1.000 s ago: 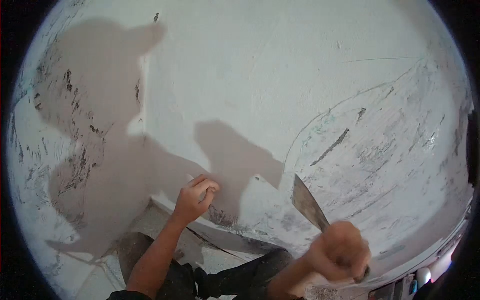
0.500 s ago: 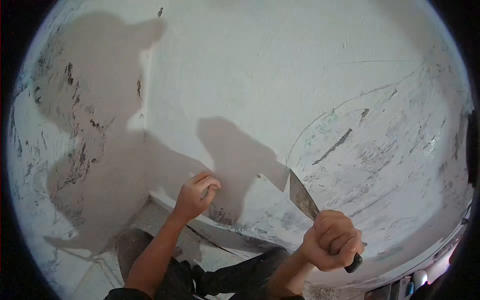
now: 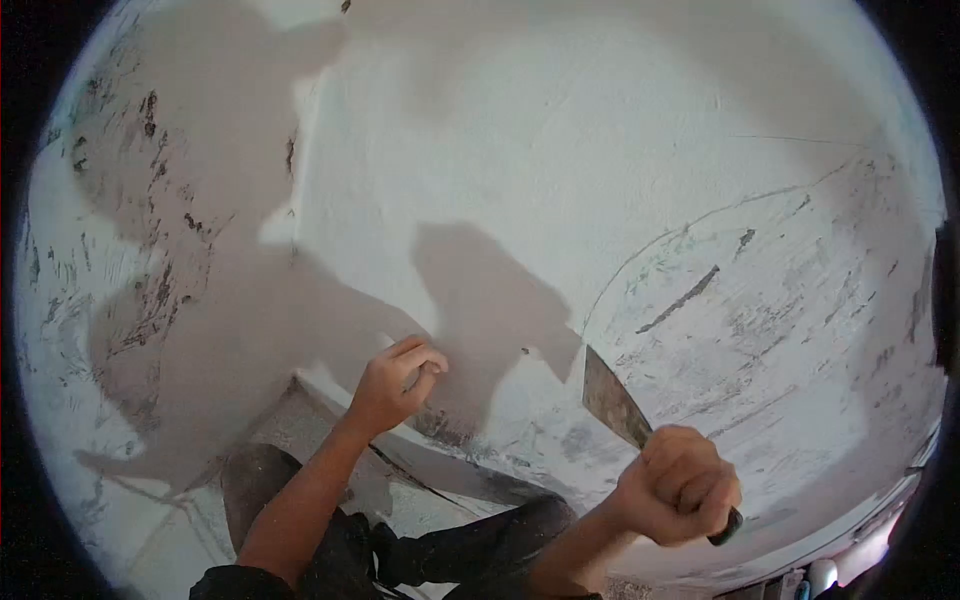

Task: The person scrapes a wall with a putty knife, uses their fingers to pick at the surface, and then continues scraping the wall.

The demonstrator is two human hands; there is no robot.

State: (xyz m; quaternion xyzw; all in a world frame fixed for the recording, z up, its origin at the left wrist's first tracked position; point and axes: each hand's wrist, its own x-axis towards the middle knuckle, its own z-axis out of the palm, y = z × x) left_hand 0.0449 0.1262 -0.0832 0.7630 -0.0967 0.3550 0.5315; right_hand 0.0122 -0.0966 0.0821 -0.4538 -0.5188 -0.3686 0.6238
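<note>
My right hand is wrapped round the dark handle of a putty knife. Its flat, worn, wedge-shaped blade points up and left, its tip overlapping the wall beside a curved crack line. The butt of the handle pokes out below my fist. To the left, my left hand is raised before the wall with its fingers curled in toward the thumb, and nothing shows in it. On the right, the wall surface is scraped and patchy, with a long dark gouge.
A wall corner runs down at the left, where the adjoining wall has dark chipped marks. My bent knees are close to the wall's foot, above a dusty floor. Small items stand at the lower right. Shadows fall across both walls.
My right hand and the putty knife have shifted slightly right and down in view. The left hand keeps its curled shape. The wall has shifted a little in view.
</note>
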